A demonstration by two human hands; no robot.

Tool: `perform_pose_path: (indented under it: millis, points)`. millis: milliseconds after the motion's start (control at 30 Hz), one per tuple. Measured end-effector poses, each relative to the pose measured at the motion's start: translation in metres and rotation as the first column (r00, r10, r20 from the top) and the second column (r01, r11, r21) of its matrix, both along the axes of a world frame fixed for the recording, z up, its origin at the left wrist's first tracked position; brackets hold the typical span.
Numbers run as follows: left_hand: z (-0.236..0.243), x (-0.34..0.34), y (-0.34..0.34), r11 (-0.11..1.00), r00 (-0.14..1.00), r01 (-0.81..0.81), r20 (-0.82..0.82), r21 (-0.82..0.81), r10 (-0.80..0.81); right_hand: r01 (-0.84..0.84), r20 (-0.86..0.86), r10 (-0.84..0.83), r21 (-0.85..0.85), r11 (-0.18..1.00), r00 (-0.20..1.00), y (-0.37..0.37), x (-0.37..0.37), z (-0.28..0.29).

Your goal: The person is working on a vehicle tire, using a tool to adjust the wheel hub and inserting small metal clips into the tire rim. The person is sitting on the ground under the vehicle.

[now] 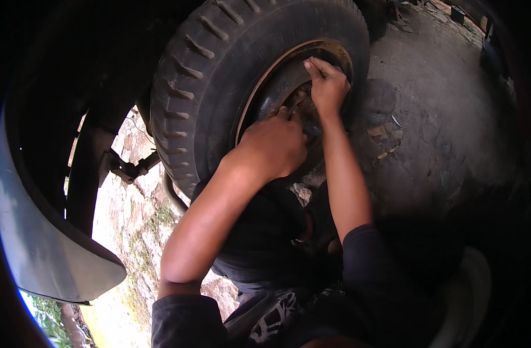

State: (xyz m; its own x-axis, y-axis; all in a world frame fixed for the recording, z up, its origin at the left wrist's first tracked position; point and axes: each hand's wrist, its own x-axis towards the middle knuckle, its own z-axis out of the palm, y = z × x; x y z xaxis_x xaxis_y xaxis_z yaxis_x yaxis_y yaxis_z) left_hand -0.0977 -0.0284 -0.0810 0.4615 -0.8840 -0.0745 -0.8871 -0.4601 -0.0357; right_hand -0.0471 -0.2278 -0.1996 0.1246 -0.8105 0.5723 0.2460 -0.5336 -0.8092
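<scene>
A large black tyre [219, 93] with deep tread blocks stands in front of me, mounted on a rusty-edged wheel rim [255, 95]. My left hand [275, 142] reaches into the recessed middle of the wheel, fingers bent and close together at the hub [300, 98]. Its fingertips are partly hidden, so what they grip cannot be made out. Higher up, my right hand [330, 87] is closed in front of the rim's right part, thumb pressed to the fingers. Anything inside that pinch is too small or covered to name.
A pale curved body panel [56, 249] arches at the left, with a dark frame part [123, 165] behind it. Sunlit, mossy rough ground [132, 232] lies below. On the right, the grey dirt floor [439, 104] carries small scraps [378, 132].
</scene>
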Motion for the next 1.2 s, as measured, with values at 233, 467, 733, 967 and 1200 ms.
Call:
perform_pose_path:
  millis: [233,467,733,967,1200]
  points:
    - [0.011,-0.006,0.048,0.978,0.958,-0.206,-0.205,-0.003,0.202,-0.035,-0.048,0.027,-0.183,0.982,0.998,0.014,-0.005,0.015]
    - [0.002,0.0,0.047,0.972,0.977,-0.153,-0.175,-0.177,0.122,-0.242,-0.193,0.212,-0.149,0.959,0.958,0.043,-0.018,0.014]
    - [0.008,0.003,0.041,0.981,0.965,-0.188,-0.194,-0.041,0.177,-0.197,-0.17,0.158,-0.244,0.95,0.973,0.058,-0.014,0.026]
    - [0.002,0.008,0.048,0.982,0.962,-0.152,-0.242,-0.108,0.123,-0.059,-0.095,0.032,-0.289,0.955,0.995,0.015,-0.006,0.026]
    - [0.0,0.008,0.048,0.988,0.957,-0.115,-0.278,-0.107,0.081,-0.041,-0.125,-0.006,-0.373,0.927,0.992,0.011,-0.006,0.036]
